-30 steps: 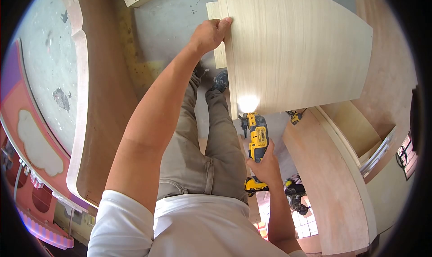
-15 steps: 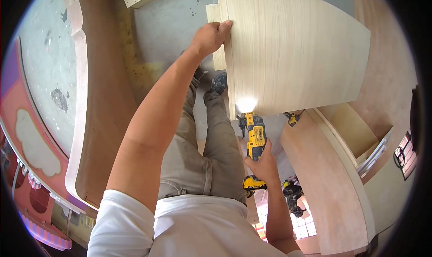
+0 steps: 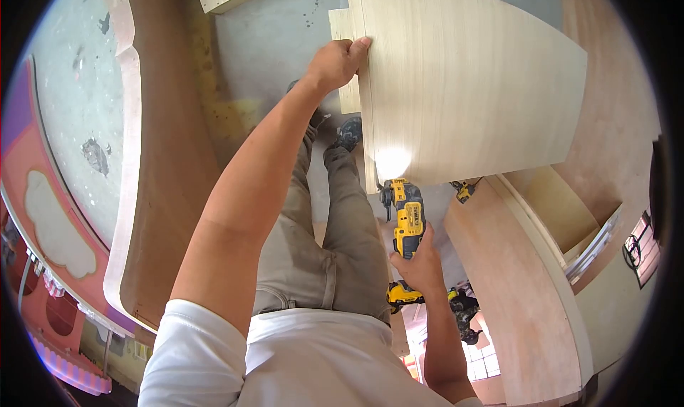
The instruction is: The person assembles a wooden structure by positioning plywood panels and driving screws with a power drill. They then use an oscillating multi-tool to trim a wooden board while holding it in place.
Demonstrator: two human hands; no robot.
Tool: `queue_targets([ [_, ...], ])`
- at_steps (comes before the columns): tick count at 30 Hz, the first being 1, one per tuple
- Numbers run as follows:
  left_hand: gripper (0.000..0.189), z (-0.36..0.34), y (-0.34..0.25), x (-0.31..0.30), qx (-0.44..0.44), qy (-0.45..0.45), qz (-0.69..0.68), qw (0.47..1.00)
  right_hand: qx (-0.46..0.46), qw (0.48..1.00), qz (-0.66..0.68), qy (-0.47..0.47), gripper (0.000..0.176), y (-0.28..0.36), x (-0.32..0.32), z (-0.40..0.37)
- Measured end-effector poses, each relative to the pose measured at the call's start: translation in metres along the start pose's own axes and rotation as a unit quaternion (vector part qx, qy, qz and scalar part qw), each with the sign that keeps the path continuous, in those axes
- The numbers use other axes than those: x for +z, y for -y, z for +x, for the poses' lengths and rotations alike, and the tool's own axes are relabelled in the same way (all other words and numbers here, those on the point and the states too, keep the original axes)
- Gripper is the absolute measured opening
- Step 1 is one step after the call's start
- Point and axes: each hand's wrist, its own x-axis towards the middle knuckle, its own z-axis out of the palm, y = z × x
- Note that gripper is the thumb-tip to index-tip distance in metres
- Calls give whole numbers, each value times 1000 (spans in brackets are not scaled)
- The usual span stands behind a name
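Observation:
My left hand (image 3: 339,64) grips the near edge of a pale plywood panel (image 3: 477,86), thumb on the top face and fingers curled underneath. The panel has a curved far side. In my right hand (image 3: 422,268) is a yellow and black oscillating multi-tool (image 3: 409,218), held around its body, with a yellow battery (image 3: 403,295) at its rear. The tool's head is right at the panel's lower corner, and its lamp throws a bright spot on the wood there. A narrow strip of wood (image 3: 342,24) shows beyond my left hand, beside the panel's edge.
A curved wooden piece (image 3: 167,158) stands along the left. On the right, another yellow power tool (image 3: 464,190) lies near a curved plywood surface (image 3: 520,286) and an open wooden box (image 3: 548,200). Pink decorated panels (image 3: 53,222) are at far left. A person (image 3: 464,314) shows beyond my right arm.
The whole view has shifted slightly. Both hands keep their grips, and the multi-tool stays at the panel's corner with its lamp lit.

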Motion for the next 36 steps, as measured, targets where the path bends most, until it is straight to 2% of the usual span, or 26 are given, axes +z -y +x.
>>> queue_targets([
  [6, 78, 1, 2, -2, 18, 3, 5, 1000, -4, 1000, -6, 2, 96, 0, -3, 3],
  [36, 75, -2, 1, 0, 3, -3, 5, 1000, -3, 998, -57, 19, 100, -1, -8, 15],
])
